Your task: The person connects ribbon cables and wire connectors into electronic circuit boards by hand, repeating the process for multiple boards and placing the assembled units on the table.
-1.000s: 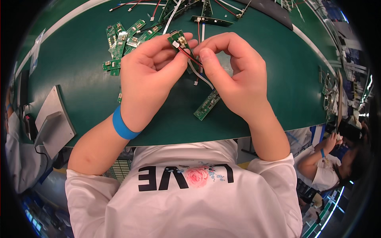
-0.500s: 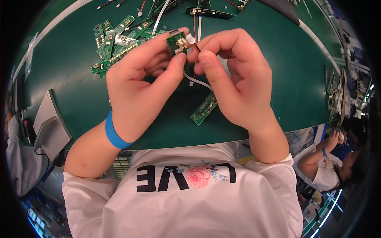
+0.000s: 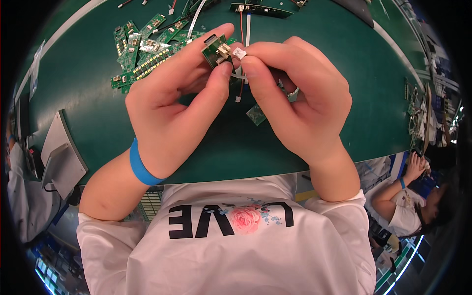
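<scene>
My left hand (image 3: 172,98), with a blue band (image 3: 142,164) at its wrist, is closed on a small green circuit board (image 3: 213,50) between thumb and fingers. Pale sockets show on the board's face. Close to its right side, my right hand (image 3: 305,93) pinches a small white cable connector (image 3: 239,53) between thumb and forefinger. The connector faces the sockets; whether they touch I cannot tell. Most of its wires are hidden by my right fingers. Below, partly covered by my right hand, a narrow green circuit board (image 3: 256,114) hangs or lies over the table.
A pile of green circuit boards (image 3: 132,54) lies on the green table (image 3: 73,103) at the far left. Another board (image 3: 263,10) with a red wire and a white ribbon cable (image 3: 248,29) lies at the back. A grey angled stand (image 3: 61,147) is at left. A person (image 3: 398,196) sits at right.
My right fingers have shifted up onto the white connector, covering its red and black wires. The small board has tilted in my left hand. The narrow board has moved up, mostly behind my right hand.
</scene>
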### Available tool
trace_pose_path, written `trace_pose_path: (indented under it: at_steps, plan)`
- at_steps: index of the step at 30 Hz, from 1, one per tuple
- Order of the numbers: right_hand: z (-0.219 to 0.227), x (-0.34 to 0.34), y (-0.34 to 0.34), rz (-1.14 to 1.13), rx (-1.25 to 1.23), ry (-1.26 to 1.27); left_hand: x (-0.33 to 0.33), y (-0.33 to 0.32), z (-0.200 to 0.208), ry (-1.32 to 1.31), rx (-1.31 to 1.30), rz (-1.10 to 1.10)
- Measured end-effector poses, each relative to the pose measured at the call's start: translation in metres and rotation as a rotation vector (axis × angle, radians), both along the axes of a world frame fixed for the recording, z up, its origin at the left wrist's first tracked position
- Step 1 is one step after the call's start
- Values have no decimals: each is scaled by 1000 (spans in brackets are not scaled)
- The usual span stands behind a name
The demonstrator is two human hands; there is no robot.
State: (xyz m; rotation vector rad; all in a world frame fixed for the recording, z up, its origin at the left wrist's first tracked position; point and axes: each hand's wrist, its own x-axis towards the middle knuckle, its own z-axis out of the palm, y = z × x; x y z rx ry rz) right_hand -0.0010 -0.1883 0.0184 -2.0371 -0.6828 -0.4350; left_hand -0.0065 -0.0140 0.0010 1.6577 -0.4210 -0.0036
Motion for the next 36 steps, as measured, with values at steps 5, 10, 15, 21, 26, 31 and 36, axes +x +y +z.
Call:
trace_pose_path:
  at_steps: [5, 10, 15, 21, 26, 31, 36]
  plan:
    - [-12, 2, -1, -30, -38, -253, -1, 4, -4, -116, 13, -24]
    - [-9, -2, 0, -61, -65, -289, -2, 5, 0, -229, 183, -39]
    - [-11, -2, 2, -86, -73, -279, -3, 1, -1, -191, 105, -32]
    - [-10, -3, 2, -112, -87, -300, 1, 5, 3, -303, 283, -24]
    - [-5, -4, -1, -142, -190, -320, 4, 6, 4, -448, 479, -12]
    - [-2, -6, -3, -128, -161, -305, -3, 4, 13, -496, 586, 4]
    - [-4, -6, -8, -91, -129, -270, -6, -1, 10, -483, 584, -24]
